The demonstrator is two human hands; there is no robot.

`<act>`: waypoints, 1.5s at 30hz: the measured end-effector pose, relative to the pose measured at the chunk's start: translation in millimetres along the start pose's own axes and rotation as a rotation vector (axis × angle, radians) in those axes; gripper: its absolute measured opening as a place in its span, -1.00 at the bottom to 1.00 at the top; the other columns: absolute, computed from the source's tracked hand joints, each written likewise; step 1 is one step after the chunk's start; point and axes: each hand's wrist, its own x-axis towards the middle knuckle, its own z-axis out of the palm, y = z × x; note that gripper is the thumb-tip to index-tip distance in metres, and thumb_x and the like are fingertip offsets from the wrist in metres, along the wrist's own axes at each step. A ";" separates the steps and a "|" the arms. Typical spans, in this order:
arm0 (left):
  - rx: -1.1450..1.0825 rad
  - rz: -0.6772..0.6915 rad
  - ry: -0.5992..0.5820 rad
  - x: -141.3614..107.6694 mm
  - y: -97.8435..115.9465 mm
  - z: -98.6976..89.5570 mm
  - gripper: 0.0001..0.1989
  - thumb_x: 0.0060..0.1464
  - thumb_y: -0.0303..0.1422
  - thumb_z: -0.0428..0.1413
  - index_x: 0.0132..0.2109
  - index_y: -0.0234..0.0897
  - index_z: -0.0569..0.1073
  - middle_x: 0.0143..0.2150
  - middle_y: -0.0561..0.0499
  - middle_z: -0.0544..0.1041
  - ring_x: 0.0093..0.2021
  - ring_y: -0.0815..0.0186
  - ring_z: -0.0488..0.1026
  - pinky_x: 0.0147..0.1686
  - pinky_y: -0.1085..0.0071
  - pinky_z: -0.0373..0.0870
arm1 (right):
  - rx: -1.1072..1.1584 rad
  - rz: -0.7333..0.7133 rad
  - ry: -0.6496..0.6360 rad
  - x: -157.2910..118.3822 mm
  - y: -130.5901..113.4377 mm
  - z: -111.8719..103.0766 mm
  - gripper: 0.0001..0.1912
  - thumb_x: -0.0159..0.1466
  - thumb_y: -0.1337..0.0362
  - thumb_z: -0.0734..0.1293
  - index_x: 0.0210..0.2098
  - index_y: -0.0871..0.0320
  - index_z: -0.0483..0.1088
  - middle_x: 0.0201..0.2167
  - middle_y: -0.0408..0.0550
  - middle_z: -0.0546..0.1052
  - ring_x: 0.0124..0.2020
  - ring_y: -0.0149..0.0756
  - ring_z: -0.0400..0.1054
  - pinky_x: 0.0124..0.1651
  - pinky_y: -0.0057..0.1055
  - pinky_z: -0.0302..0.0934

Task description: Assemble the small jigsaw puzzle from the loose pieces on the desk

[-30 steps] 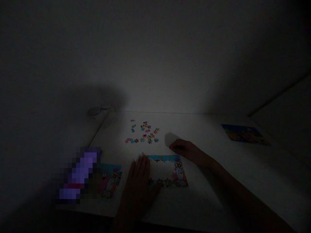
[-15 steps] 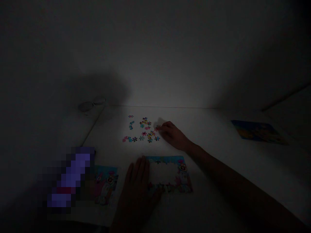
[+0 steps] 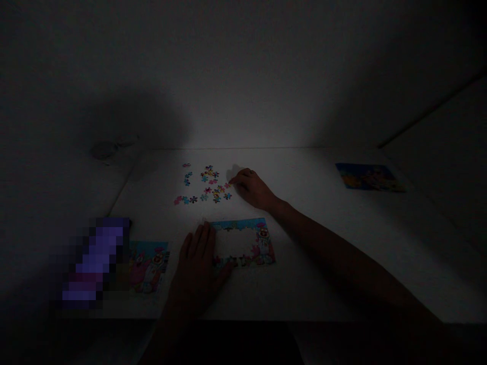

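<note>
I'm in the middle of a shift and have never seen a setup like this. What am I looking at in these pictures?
There is no machine here: you see a person's two bare hands. Every picture comes from one camera on that person's head, looking forward and down, in dim light.

On the white table lie loose puzzle pieces and, nearer, a puzzle border with a hollow middle. The left hand lies spread over the border's left end. The right hand is at a pink piece on the group's right edge; it is too dark to tell whether it grips anything.

At the left are a colourful printed picture and a pixelated purple object; far right is a bluish picture.
</note>
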 end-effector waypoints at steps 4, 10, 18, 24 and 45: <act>0.004 -0.006 0.008 -1.5 -1.0 2.2 -0.22 0.28 0.03 -0.12 0.43 -0.31 -0.19 0.43 -0.24 0.06 0.38 0.01 0.08 0.26 -0.03 0.19 | 0.110 0.070 0.088 -1.2 4.6 2.1 -0.70 0.19 0.49 0.17 -0.23 0.16 0.50 -0.23 0.03 0.49 -0.12 -0.19 0.34 0.03 -0.19 0.24; 0.026 -0.015 0.005 -3.7 -1.8 3.5 -0.18 0.27 0.03 -0.09 0.44 -0.32 -0.22 0.42 -0.22 0.08 0.39 0.06 0.08 0.29 0.05 0.15 | 0.092 0.200 0.199 -1.9 11.6 2.4 -0.64 0.15 0.52 0.16 -0.22 0.14 0.50 -0.21 0.02 0.52 -0.14 -0.19 0.38 0.00 -0.18 0.27; 0.039 -0.027 0.004 -5.2 -1.7 5.8 -0.20 0.28 0.03 -0.10 0.44 -0.24 -0.25 0.43 -0.19 0.06 0.38 0.05 0.10 0.27 0.04 0.20 | -0.038 0.043 0.025 -0.5 1.8 -1.6 -0.70 0.27 0.30 0.26 -0.04 0.14 0.50 -0.12 0.10 0.50 -0.06 -0.11 0.37 0.03 -0.10 0.23; 0.016 -0.033 -0.017 -4.8 -1.3 5.1 -0.20 0.28 -0.04 -0.06 0.44 -0.28 -0.24 0.42 -0.21 0.07 0.39 0.06 0.09 0.28 0.04 0.19 | -0.024 -0.087 -0.062 -3.8 -9.6 -5.2 -0.75 0.22 0.28 0.34 -0.10 0.07 0.50 -0.04 0.07 0.47 0.07 -0.07 0.30 0.11 -0.05 0.14; 0.028 -0.044 -0.018 -6.1 -2.2 4.8 -0.15 0.27 -0.05 -0.05 0.45 -0.31 -0.31 0.43 -0.19 0.05 0.37 0.04 0.11 0.21 0.07 0.28 | -0.028 -0.115 -0.095 -7.0 -12.4 -5.7 -0.77 0.24 0.22 0.34 -0.11 0.08 0.49 -0.06 0.07 0.47 0.03 -0.06 0.31 0.09 -0.05 0.17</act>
